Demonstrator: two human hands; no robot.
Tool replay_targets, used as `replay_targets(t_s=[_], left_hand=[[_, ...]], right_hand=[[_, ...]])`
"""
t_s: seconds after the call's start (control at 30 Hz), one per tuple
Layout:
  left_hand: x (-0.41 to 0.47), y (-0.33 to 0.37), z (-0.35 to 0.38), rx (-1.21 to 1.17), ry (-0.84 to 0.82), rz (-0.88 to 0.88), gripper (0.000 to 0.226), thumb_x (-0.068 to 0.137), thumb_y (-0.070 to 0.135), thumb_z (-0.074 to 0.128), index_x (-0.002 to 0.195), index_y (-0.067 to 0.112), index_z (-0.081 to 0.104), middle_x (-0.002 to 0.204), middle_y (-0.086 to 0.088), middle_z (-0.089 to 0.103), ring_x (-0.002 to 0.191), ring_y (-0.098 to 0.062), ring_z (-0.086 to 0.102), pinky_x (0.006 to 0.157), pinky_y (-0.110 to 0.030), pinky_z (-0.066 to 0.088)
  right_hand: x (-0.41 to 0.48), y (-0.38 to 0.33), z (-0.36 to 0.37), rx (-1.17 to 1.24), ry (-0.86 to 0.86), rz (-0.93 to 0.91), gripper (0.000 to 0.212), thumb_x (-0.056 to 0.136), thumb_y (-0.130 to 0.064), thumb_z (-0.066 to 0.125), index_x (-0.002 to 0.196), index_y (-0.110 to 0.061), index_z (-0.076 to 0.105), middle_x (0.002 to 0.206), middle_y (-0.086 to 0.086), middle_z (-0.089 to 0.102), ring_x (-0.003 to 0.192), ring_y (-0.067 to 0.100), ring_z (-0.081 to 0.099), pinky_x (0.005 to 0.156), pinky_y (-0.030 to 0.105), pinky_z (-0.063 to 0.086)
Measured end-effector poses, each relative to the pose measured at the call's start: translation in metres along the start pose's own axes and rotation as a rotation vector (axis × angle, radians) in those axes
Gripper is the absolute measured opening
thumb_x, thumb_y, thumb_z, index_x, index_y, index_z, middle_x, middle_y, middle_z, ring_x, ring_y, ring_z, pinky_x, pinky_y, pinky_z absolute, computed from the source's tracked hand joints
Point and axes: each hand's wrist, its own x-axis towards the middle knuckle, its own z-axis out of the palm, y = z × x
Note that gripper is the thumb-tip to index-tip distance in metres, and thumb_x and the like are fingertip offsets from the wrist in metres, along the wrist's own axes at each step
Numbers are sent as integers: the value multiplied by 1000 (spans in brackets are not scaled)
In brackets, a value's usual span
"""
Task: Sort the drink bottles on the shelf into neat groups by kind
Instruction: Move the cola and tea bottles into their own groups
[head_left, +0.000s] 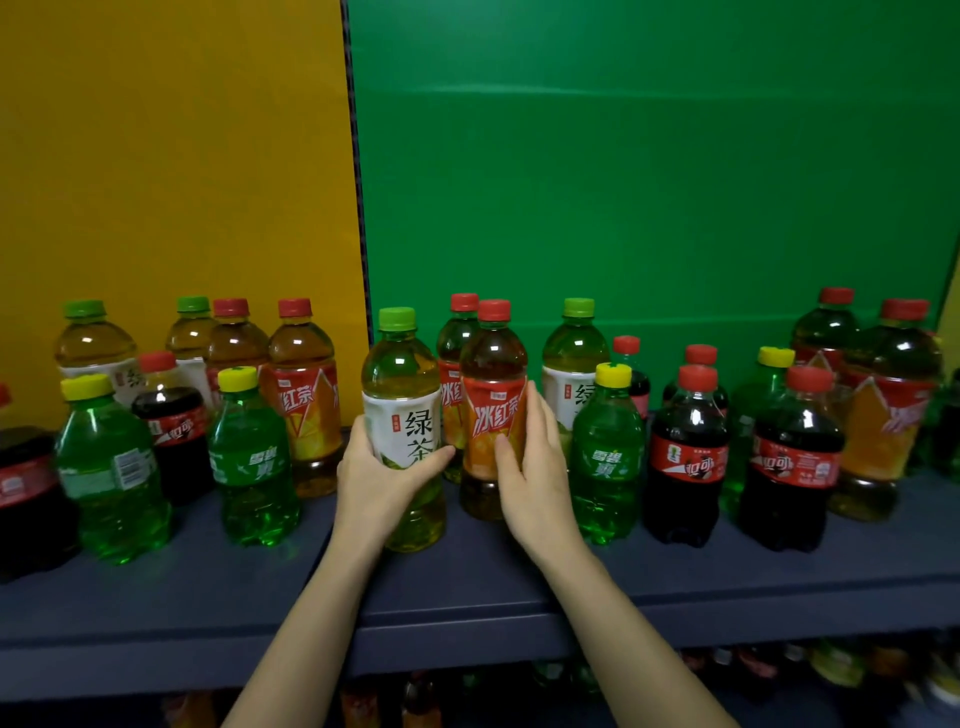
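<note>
The left hand (382, 470) holds the green tea bottle (400, 400) low down and the right hand (527, 467) wraps round the red tea bottle (492, 374) just beside it, and both bottles stand up straight in the middle of the dark blue shelf (467, 587), near its front.

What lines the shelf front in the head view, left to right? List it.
Front row: cola at edge → first green soda → second green soda → green tea in left hand → iced red tea in right hand → third green soda → second cola → third cola.
</note>
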Motion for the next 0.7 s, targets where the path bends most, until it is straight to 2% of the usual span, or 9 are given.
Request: replay_targets(t_s=[0.13,0.23,0.33,0.47,0.53,0.63,0.7], left_hand=[[0,0,0,-11,2,-3,70,36,54,76,96,31,50,99,1,63,93,-11,60,74,-28,51],[0,-1,1,-16,-2,-2,73,36,54,76,100,28,51,99,1,63,93,-13,60,75,-30,52],[0,-1,1,-22,-3,-4,77,38,51,79,104,22,52,99,0,63,93,-13,60,74,-30,52],[1,-3,1,-27,6,5,63,54,26,89,104,19,51,99,-1,63,94,-15,60,73,-28,50],[1,-4,1,-23,12,9,59,57,20,88,104,19,51,98,0,62,93,-14,60,72,-26,49],[1,-4,1,-22,7,16,64,53,24,90,104,20,50,97,3,61,92,-11,59,71,-25,49],[1,-4,1,-24,6,20,66,51,27,89,104,20,51,97,3,62,91,-9,59,70,-24,48]], right_hand=[[-3,3,-1,-60,87,-56,60,98,-9,34,148,-20,2,156,-10,0,140,-3,-2,105,0,-1],[-7,3,-2,-58,136,-110,66,97,-3,33,145,-26,-7,155,-13,-11,142,0,-8,108,2,-1],[-3,4,-4,-44,177,-106,69,97,-2,34,140,-28,-12,153,-11,-17,140,-1,-12,101,-4,-2],[6,5,-6,-62,233,-71,70,96,-1,37,145,-14,-11,152,-5,-21,135,-1,-14,92,-11,0],[10,5,-5,-64,271,-44,72,96,-2,39,145,-13,-12,152,-4,-21,132,-4,-12,89,-12,2],[16,4,-4,-54,319,16,75,95,-3,43,145,-12,-12,154,0,-19,127,-7,-7,82,-15,4],[22,3,-4,-68,347,72,78,93,-4,47,146,-10,-11,155,2,-16,125,-6,-4,82,-15,0]])
